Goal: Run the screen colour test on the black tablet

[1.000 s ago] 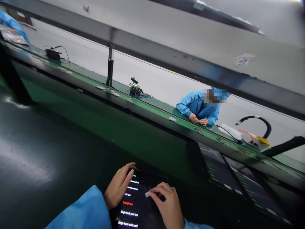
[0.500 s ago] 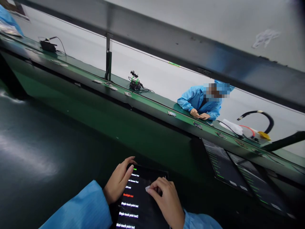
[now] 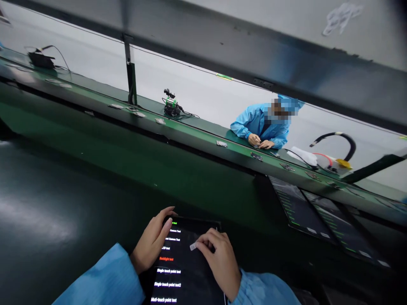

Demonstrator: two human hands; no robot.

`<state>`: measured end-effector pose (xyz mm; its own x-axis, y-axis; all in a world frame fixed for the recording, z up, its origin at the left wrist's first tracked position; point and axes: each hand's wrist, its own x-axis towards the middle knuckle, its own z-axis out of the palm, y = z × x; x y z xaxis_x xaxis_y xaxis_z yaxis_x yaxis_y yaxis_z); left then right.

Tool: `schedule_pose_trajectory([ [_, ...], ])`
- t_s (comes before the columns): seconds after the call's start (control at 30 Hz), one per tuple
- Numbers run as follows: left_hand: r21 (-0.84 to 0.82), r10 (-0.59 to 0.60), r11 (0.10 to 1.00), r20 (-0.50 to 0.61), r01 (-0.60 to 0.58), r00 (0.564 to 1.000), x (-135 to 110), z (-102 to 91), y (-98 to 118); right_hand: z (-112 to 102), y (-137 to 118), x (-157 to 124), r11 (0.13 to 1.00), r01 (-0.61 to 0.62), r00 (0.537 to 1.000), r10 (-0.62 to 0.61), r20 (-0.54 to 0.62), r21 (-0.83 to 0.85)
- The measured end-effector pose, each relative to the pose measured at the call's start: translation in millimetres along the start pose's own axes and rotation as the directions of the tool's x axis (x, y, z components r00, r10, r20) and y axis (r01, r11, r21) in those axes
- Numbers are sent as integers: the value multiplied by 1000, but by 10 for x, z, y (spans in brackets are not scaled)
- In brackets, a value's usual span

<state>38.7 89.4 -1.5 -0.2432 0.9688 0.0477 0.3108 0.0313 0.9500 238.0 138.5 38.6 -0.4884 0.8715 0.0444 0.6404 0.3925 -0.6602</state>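
Observation:
A black tablet [image 3: 187,271] lies on the dark green table in front of me, its screen lit with a list of test names. My left hand [image 3: 151,243] grips the tablet's upper left corner, fingers curled over the edge. My right hand [image 3: 218,260] rests on the screen with its fingers bent, pinching a small white tab [image 3: 193,246] at the fingertips.
Two more tablets [image 3: 318,216] lie to the right near the green conveyor [image 3: 197,137], which carries several small parts. A person in a blue coat [image 3: 263,127] leans on the conveyor's far side. A small green device [image 3: 171,106] and a black hose [image 3: 337,142] stand there too.
The view has swung slightly, so everything sits a little further left and higher. Both hands keep their hold on the tablet and the white tab.

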Motion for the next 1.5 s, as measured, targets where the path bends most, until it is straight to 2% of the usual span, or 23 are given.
schedule_pose_trajectory([
  [0.2,-9,17,1000,-7,-17,1000,6,-47,-18,2,-18,9,995,8,1000,-5,-29,102],
  [0.27,23,72,997,-35,-71,997,-12,-95,-10,-15,-4,20,984,23,999,-15,-44,178],
  [0.33,156,188,972,-49,-178,981,-40,-141,34,-39,39,51,959,41,997,-21,-73,280],
  [0.43,444,328,834,76,-327,942,-72,-131,165,-60,144,126,902,49,987,23,-160,429],
  [0.53,589,306,713,227,-381,925,-46,-6,299,-48,234,190,852,49,969,86,-233,520],
  [0.6,634,285,670,260,-386,923,1,95,360,-29,259,208,834,62,962,97,-257,548],
  [0.7,672,277,634,264,-382,924,57,195,420,2,260,212,822,84,954,97,-284,564],
  [0.93,739,337,527,272,-420,901,34,260,556,46,258,223,811,113,946,89,-313,573],
  [1.1,771,386,452,285,-449,877,39,348,517,51,255,217,837,131,943,61,-327,532],
  [1.23,749,415,449,308,-487,856,12,260,349,59,246,218,860,135,941,45,-337,493],
  [1.33,735,456,464,280,-494,845,-11,145,263,65,245,217,868,134,941,39,-336,478],
  [1.43,737,488,468,245,-488,838,-19,110,278,67,248,213,874,135,943,31,-332,466],
  [1.5,737,475,452,277,-502,835,-9,136,330,66,248,209,878,137,944,25,-329,459],
])
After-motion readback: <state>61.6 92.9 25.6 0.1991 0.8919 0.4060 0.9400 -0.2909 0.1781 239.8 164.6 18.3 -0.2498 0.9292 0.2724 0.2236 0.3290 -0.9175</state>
